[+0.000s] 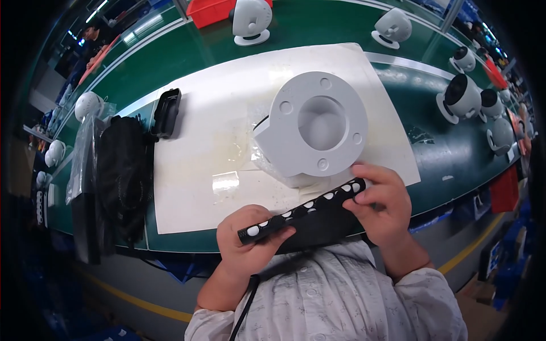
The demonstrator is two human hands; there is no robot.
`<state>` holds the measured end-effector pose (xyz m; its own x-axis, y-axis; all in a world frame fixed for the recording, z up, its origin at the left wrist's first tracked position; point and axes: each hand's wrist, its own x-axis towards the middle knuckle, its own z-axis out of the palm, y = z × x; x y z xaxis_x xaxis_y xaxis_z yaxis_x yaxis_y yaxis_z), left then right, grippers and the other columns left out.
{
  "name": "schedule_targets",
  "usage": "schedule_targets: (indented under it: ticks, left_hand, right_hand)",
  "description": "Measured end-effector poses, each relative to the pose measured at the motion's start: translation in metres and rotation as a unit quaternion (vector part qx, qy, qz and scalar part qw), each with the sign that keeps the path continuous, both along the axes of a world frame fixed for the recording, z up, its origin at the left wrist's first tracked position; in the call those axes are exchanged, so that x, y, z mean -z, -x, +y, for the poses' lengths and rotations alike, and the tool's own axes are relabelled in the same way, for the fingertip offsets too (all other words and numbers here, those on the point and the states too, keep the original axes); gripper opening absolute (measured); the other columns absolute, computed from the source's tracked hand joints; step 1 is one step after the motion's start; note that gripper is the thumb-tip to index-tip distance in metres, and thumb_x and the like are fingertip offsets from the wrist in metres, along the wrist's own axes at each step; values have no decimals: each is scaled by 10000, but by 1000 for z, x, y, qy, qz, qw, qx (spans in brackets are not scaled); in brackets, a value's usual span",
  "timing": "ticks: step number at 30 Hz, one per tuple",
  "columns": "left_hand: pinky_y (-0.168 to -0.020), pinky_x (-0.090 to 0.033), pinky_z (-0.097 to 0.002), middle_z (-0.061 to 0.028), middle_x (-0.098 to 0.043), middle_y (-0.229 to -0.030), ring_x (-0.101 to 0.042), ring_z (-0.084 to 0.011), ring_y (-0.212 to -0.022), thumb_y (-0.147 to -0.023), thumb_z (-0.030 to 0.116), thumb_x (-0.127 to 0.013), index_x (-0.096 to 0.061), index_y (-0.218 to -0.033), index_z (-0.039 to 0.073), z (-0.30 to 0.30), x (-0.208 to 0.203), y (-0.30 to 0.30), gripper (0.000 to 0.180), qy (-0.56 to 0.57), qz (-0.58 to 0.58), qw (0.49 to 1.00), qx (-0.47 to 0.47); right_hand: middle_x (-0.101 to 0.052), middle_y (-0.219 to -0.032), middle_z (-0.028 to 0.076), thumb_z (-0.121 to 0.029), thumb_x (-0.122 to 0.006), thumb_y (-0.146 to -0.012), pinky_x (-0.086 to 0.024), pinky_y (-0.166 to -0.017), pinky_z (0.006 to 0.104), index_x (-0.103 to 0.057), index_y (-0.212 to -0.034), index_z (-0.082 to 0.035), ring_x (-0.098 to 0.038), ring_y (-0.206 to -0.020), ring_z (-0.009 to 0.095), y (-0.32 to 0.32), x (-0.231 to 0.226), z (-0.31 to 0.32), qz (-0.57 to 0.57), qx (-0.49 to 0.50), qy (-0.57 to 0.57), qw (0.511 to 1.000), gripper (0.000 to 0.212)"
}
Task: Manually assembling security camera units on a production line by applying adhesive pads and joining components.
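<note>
Between both hands I hold a black strip with a row of white round spots, tilted up toward the right. My left hand is closed on its lower left end, with the thumb along the near edge. At the upper right end, my right hand pinches it between thumb and fingers. Just beyond the strip lies a large white device with a round base. Its base faces up, with a wide central opening and several small round recesses. A flat black area lies below the strip; I cannot tell whether it belongs to the strip.
The white device lies on a white sheet on the green bench. To the left are a black tray-like part, a black fabric bag and clear plastic wrap. White fan-like devices stand beyond and right. A red bin sits behind.
</note>
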<state>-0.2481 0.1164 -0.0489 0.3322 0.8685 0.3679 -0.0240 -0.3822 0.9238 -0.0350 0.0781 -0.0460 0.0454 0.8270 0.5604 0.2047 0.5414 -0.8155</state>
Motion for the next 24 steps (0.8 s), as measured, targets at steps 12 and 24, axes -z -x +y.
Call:
schedule_targets:
  ticks: [12,24]
  left_hand:
    - [-450,-374,-285,-78,-545,-594,-505,-213,-484,-536,-30,-740,-524,-703,19,5,-3,-3,277,-156,52,986,37]
    - [-522,-425,-275,-96,-546,-725,-528,-200,-549,-528,-20,-745,-562,-689,0,8,-13,-15,245,-197,67,978,-9]
  right_hand:
    - [-551,-780,51,53,-656,-633,-380,-664,333,-467,-960,-72,-552,-758,215,15,-28,5,-97,8,-105,990,397]
    - [-411,-1054,96,106,-546,-701,-441,-681,230,-112,-1340,-106,-493,-787,122,-16,-74,77,-39,-40,-97,994,801]
